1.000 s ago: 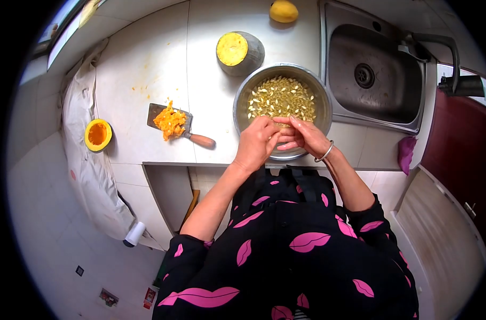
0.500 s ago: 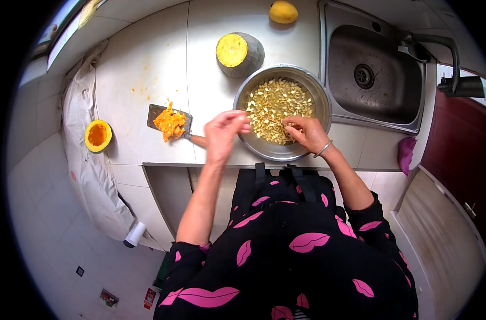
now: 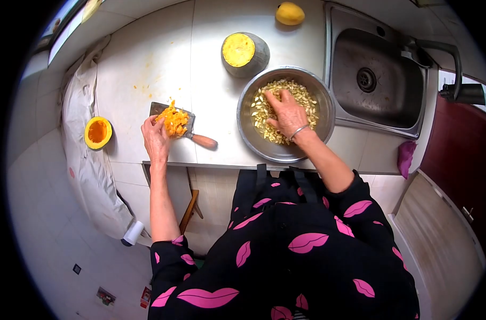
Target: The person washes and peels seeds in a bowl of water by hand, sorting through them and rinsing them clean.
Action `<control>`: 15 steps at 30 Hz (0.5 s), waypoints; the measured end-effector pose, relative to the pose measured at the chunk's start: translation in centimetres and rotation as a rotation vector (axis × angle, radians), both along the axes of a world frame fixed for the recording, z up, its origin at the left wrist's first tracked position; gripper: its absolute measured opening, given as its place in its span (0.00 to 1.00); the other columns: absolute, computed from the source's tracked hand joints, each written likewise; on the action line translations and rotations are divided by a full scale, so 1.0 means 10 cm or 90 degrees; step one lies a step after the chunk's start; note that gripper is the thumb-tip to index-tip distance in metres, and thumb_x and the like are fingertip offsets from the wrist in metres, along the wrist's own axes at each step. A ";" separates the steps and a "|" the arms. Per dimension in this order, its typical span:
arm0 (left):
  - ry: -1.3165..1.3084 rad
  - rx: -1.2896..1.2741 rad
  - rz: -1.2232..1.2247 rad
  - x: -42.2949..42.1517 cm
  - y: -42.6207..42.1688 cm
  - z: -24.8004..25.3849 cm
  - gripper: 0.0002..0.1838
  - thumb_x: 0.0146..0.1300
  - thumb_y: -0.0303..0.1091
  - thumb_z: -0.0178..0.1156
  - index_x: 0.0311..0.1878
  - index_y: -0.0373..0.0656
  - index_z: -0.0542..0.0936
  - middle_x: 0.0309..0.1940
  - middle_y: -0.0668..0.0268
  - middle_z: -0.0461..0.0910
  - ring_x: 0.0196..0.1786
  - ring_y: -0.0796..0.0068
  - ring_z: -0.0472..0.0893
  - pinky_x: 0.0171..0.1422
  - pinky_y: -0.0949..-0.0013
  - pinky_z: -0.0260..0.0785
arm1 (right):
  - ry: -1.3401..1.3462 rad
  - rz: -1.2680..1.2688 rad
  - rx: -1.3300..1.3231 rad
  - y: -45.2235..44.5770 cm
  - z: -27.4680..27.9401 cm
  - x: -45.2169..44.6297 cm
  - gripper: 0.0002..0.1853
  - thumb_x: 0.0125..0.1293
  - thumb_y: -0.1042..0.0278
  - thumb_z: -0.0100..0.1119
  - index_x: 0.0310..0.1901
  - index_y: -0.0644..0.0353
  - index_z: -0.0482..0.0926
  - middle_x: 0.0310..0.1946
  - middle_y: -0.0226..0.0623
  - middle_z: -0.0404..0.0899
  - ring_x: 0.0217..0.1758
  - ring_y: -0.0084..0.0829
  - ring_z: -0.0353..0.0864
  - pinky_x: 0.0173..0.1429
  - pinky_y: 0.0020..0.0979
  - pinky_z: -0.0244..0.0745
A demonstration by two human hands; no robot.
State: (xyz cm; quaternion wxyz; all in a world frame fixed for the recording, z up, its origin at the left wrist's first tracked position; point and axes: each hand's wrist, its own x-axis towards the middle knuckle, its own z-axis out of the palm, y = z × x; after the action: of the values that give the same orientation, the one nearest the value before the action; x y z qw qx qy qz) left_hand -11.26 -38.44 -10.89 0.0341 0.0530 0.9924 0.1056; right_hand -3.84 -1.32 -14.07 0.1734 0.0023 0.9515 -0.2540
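My left hand (image 3: 156, 140) is at the left edge of a heap of orange pumpkin pulp (image 3: 174, 121), its fingers bent and pinching at the pulp. The heap lies on the flat metal blade of a wooden-handled scraper (image 3: 203, 141) on the counter. Inside a wide steel bowl (image 3: 245, 127), my right hand (image 3: 289, 114) rests palm down among pale pumpkin seeds (image 3: 301, 96) in liquid. Its fingers are apart, with the tips partly hidden in the seeds. A bracelet circles that wrist.
Behind the bowl stands a cut pumpkin (image 3: 258, 56), yellow face showing. A yellow fruit (image 3: 290, 14) sits at the back, and a steel sink (image 3: 379, 114) is on the right. At left, a hollowed pumpkin piece (image 3: 109, 132) rests near white cloth (image 3: 83, 176). Purple cloth (image 3: 406, 156) hangs at the edge.
My left hand has moved left from beside the bowl to the pulp heap. My right hand has gone deeper into the bowl, and its fingers have spread over the seeds.
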 end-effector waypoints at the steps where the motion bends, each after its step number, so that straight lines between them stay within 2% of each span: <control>1: -0.004 0.005 0.001 0.01 -0.01 -0.01 0.13 0.61 0.23 0.61 0.50 0.42 0.83 0.47 0.61 0.76 0.52 0.62 0.74 0.59 0.65 0.68 | 0.025 0.015 0.011 -0.08 -0.02 -0.01 0.35 0.51 0.62 0.72 0.62 0.44 0.68 0.49 0.43 0.70 0.50 0.45 0.78 0.47 0.43 0.79; 4: -0.014 0.016 0.014 0.02 0.04 0.07 0.17 0.59 0.23 0.62 0.52 0.43 0.81 0.48 0.61 0.75 0.52 0.62 0.74 0.59 0.65 0.68 | 0.029 0.115 0.002 -0.15 -0.36 0.04 0.21 0.50 0.66 0.70 0.48 0.51 0.78 0.37 0.40 0.74 0.37 0.42 0.81 0.40 0.43 0.79; 5: -0.018 0.019 0.024 0.01 0.11 0.14 0.18 0.58 0.22 0.62 0.53 0.43 0.80 0.48 0.60 0.75 0.53 0.62 0.74 0.59 0.64 0.69 | 0.034 0.090 -0.030 -0.13 -0.37 0.10 0.11 0.58 0.72 0.63 0.43 0.53 0.82 0.33 0.38 0.78 0.33 0.35 0.84 0.38 0.37 0.80; 8: -0.011 0.072 0.054 0.00 0.30 0.32 0.20 0.58 0.22 0.62 0.54 0.43 0.79 0.47 0.60 0.76 0.53 0.62 0.75 0.57 0.63 0.71 | -0.310 -0.224 -0.533 0.02 -0.44 0.19 0.10 0.66 0.76 0.54 0.45 0.58 0.82 0.43 0.39 0.82 0.41 0.29 0.86 0.39 0.32 0.82; 9: -0.006 0.096 0.063 0.02 0.36 0.34 0.20 0.58 0.22 0.62 0.55 0.42 0.79 0.47 0.60 0.76 0.52 0.62 0.75 0.56 0.63 0.72 | -0.396 -0.292 -0.685 0.10 -0.28 0.18 0.13 0.70 0.76 0.46 0.52 0.64 0.78 0.54 0.41 0.79 0.50 0.29 0.83 0.45 0.29 0.84; 12: 0.026 0.201 -0.008 0.05 0.47 0.33 0.19 0.61 0.20 0.59 0.56 0.44 0.78 0.46 0.61 0.77 0.44 0.70 0.78 0.43 0.71 0.74 | -0.491 -0.389 -0.906 0.29 0.05 0.23 0.18 0.72 0.75 0.45 0.61 0.67 0.71 0.59 0.46 0.74 0.59 0.37 0.78 0.58 0.36 0.80; 13: 0.031 0.239 -0.008 0.08 0.57 0.32 0.18 0.62 0.21 0.59 0.55 0.42 0.79 0.46 0.61 0.77 0.41 0.72 0.79 0.42 0.72 0.75 | -0.502 -0.367 -0.955 0.36 0.05 0.27 0.22 0.72 0.74 0.42 0.66 0.67 0.63 0.62 0.49 0.71 0.64 0.39 0.74 0.62 0.39 0.77; 15: -0.006 0.300 -0.006 0.14 0.80 0.36 0.16 0.60 0.20 0.59 0.52 0.40 0.80 0.43 0.60 0.78 0.41 0.70 0.80 0.42 0.71 0.75 | -0.502 -0.405 -1.013 0.42 0.07 0.33 0.21 0.72 0.76 0.42 0.65 0.66 0.64 0.61 0.48 0.72 0.62 0.40 0.75 0.61 0.38 0.78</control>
State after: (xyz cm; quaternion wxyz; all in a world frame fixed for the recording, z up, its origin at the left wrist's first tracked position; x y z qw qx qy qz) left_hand -9.82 -30.49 -7.28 0.0261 0.0638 0.9400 0.3343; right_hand -0.49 2.92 -13.34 0.3561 0.2285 0.3261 -0.8454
